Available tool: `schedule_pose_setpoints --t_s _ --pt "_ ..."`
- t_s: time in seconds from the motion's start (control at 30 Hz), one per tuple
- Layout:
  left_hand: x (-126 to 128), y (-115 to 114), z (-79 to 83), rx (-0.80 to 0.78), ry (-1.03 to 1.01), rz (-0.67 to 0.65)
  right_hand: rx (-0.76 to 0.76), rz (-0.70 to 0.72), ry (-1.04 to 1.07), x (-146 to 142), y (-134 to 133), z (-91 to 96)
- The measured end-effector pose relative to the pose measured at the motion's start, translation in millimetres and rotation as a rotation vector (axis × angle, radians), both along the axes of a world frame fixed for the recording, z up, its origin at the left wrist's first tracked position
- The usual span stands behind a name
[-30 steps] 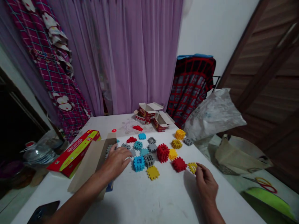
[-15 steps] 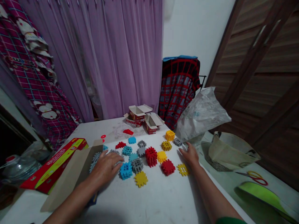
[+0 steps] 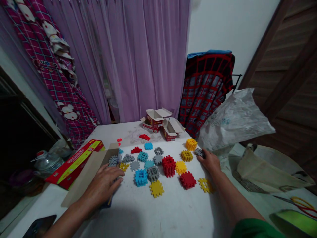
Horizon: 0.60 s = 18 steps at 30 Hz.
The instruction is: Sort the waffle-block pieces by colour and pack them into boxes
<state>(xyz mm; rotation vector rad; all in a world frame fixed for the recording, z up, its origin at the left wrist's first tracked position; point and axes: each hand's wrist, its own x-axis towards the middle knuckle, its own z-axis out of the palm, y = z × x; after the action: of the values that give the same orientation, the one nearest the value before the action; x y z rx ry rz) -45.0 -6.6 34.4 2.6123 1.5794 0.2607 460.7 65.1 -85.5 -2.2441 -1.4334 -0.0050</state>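
Note:
Several toothed plastic building blocks in red, yellow, blue and grey lie scattered on a white table [image 3: 158, 215]. My left hand [image 3: 104, 185] lies flat, fingers spread, on the edge of an open cardboard box flap [image 3: 86, 175], beside grey blocks [image 3: 114, 161]. My right hand [image 3: 210, 162] reaches to the table's right edge and its fingers close around a small grey block [image 3: 199, 152]. A red block cluster [image 3: 168, 165], a blue block [image 3: 140, 177] and a flat yellow piece [image 3: 156, 188] sit between the hands.
A red and yellow box lid [image 3: 74, 162] lies at left. Small open red cartons [image 3: 160, 122] stand at the table's back. A white plastic bag [image 3: 232, 122] and a cloth bag [image 3: 267, 168] sit right. Scissors [image 3: 300, 203] lie far right. A dark phone [image 3: 39, 226] is at the near left corner.
My right hand has moved from the flat yellow piece near the front up to the grey block at the right edge. My left hand slid back a little toward the box flap.

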Motion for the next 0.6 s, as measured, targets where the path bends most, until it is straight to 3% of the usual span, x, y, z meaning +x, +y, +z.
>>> schedule_pose_setpoints --t_s 0.17,0.27,0.4,0.5,0.6 --pt "1 -8 14.0 -0.025 -0.038 -0.018 0.037 -0.052 0.032 0 -37 17.9" --pt "1 -14 15.9 -0.047 -0.054 -0.043 0.142 -0.016 0.164 -23 -76 34.5" --pt "5 -22 8.8 -0.034 -0.081 -0.055 0.217 0.287 0.336 -102 -128 40.9" --pt "12 -32 1.9 -0.045 -0.100 -0.074 0.211 0.556 0.388 -183 -151 26.3" --pt "20 -46 -5.8 -0.080 -0.112 -0.087 0.198 0.781 0.360 -254 -157 6.6"
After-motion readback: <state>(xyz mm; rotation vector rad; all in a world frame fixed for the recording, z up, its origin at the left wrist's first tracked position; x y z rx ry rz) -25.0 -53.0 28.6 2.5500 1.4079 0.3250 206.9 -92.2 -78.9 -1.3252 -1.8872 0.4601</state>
